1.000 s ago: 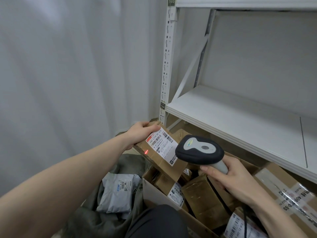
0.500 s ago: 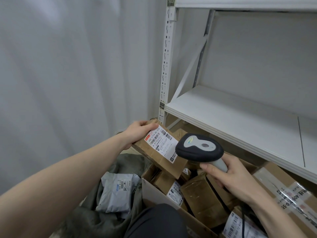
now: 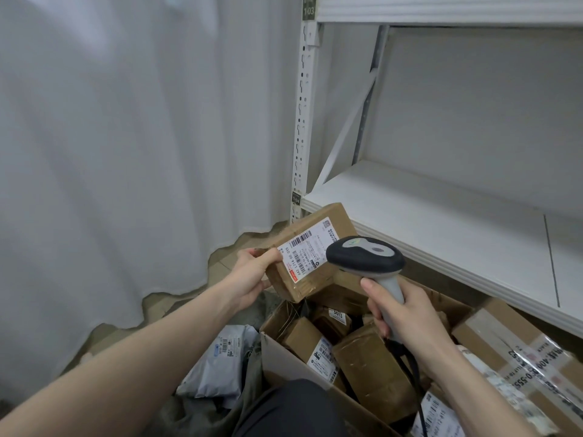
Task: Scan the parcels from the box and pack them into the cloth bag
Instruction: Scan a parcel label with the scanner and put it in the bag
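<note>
So the label faces the scanner (image 3: 366, 257), the parcel (image 3: 310, 250) is gripped tilted by the left hand (image 3: 252, 279), scanner handle clutched in the right hand (image 3: 407, 313).

The parcel (image 3: 310, 252) is brown cardboard with shiny tape and a white paper label (image 3: 307, 252). The scanner (image 3: 367, 258) is smooth plastic. The bag (image 3: 202, 414) is soft dull cloth. The shelf (image 3: 441, 216) looks smooth, white and matt.

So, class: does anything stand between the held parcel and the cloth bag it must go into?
Nothing visible does. The left hand holds the parcel above the bag, where a grey parcel already lies.
</note>
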